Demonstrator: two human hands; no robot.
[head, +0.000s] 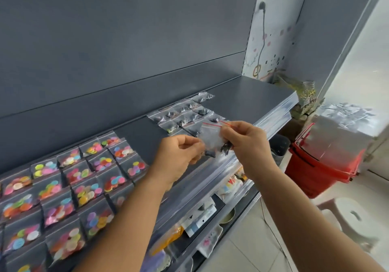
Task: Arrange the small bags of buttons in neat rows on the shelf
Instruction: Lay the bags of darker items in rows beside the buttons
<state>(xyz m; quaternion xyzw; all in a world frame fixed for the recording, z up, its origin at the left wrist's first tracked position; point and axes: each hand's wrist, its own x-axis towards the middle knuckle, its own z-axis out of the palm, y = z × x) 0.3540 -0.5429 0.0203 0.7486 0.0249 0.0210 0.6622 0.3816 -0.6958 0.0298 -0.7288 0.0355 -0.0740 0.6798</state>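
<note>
While both hands' fingers pinch it, clear bag point(211, 138) shows dark buttons.

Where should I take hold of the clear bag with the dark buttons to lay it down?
Take the clear bag at its flat upper part near the red zip line, coming from above. The dark buttons have sunk to the bottom, so the top is thin film that pinches easily. The right hand and left hand already pinch its sides.
</note>
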